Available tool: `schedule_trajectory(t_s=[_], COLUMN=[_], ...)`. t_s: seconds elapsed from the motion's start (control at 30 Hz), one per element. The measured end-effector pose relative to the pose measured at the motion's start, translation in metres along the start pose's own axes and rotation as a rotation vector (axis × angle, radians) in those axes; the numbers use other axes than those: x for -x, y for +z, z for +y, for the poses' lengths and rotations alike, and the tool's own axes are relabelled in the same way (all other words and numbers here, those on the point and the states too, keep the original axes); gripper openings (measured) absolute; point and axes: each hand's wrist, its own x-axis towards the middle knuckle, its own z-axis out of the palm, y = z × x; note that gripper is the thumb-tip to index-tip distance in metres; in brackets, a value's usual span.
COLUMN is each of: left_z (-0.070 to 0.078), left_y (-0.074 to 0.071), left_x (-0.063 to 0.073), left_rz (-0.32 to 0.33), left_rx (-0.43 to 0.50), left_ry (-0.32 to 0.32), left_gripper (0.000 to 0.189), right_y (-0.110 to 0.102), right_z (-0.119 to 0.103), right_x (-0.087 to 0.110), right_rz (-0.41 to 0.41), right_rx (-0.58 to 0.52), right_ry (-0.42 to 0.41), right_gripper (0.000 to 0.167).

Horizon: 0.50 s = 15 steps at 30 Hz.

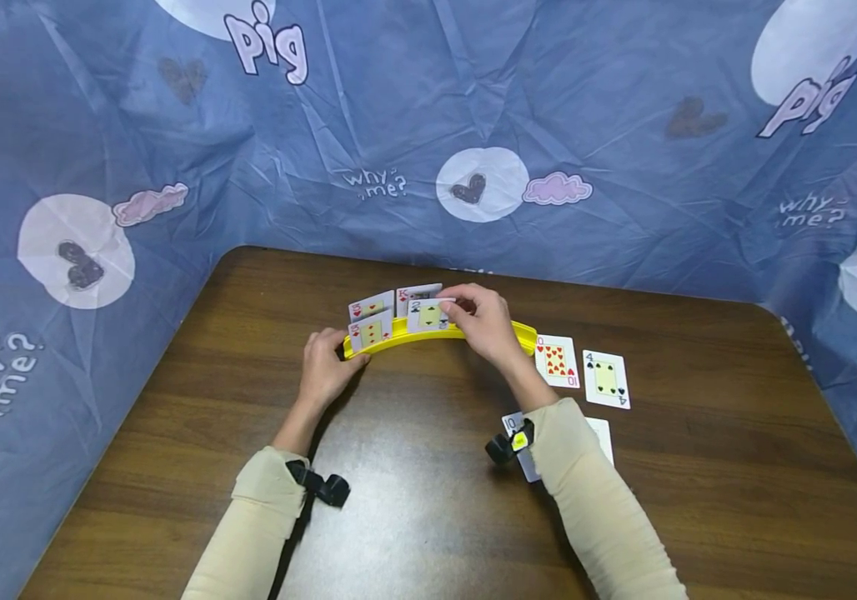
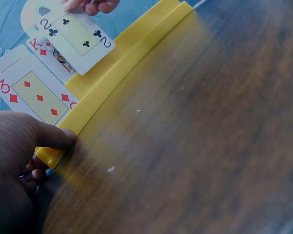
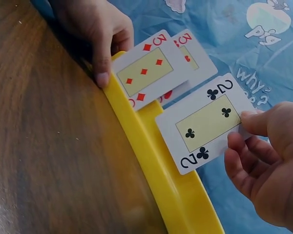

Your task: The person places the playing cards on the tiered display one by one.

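A person's right hand (image 1: 490, 325) is at the centre of the head view, its thumb and fingers pinching the right edge of a white rectangular 2 of clubs (image 3: 205, 124) with a pale yellow middle panel. That card is held tilted above a curved, trough-shaped yellow plastic card holder (image 3: 185, 204), though I cannot tell whether its lower edge touches the trough. The left hand (image 1: 323, 367), left of centre in the same view, grips the holder's left end, thumb at the front and fingers behind. Next to it, a white 3 of diamonds (image 1: 371, 331) with red pips stands leaning in the holder, and a white 3 of hearts (image 1: 371, 305) stands behind that. A white king of diamonds (image 1: 415, 292) shows just behind the 2 of clubs. Right of centre, a white 10 of hearts (image 1: 556, 361) lies near the holder's right end, with a white 4 of spades (image 1: 606, 379) beside it. Below these, the beige right sleeve (image 1: 608, 517) partly covers a white card with a black 10 (image 1: 511, 423) and another white card (image 1: 603, 433). All lie on a brown wood-grain table (image 1: 413, 500); wrinkled blue printed cloth (image 1: 368, 108) fills the upper part of the frame.
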Motion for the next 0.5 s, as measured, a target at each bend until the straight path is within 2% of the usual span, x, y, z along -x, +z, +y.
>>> schedule_trajectory(t_s=[0.5], left_z=[0.001], left_y=[-0.001], left_x=[0.000], left_rz=[-0.014], left_rx=[0.001], left_ry=[-0.023], left_gripper=[0.035], right_y=[0.015], right_z=[0.001], right_x=[0.001], right_rz=[-0.011], right_rx=[-0.003], right_ry=[-0.005], right_gripper=[0.019])
